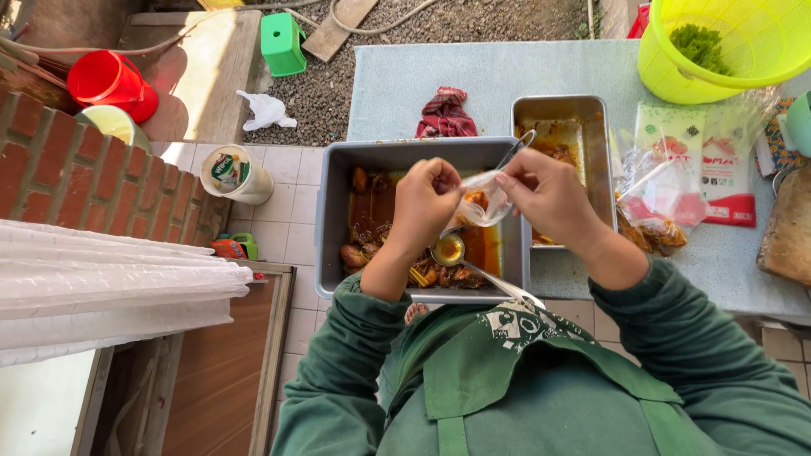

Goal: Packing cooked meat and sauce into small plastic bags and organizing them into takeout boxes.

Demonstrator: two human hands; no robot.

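Observation:
My left hand (427, 207) and my right hand (549, 196) both pinch a small clear plastic bag (481, 203) holding a bit of orange-brown food, above a grey rectangular tub (329, 211). The tub holds pieces of meat in orange-brown sauce. A metal ladle (449, 251) rests in the tub, its handle reaching over the near rim toward my green apron. A second metal tray (601, 143) with sauce remains stands just right of the tub, partly behind my right hand.
Filled clear bags (655, 224) and printed packets (726, 169) lie to the right on the blue-grey table (397, 80). A lime-green basket (726, 46) with greens, a red checked cloth (445, 114), a wooden board (790, 228), a brick wall (76, 181) and a red bucket (110, 80) are around.

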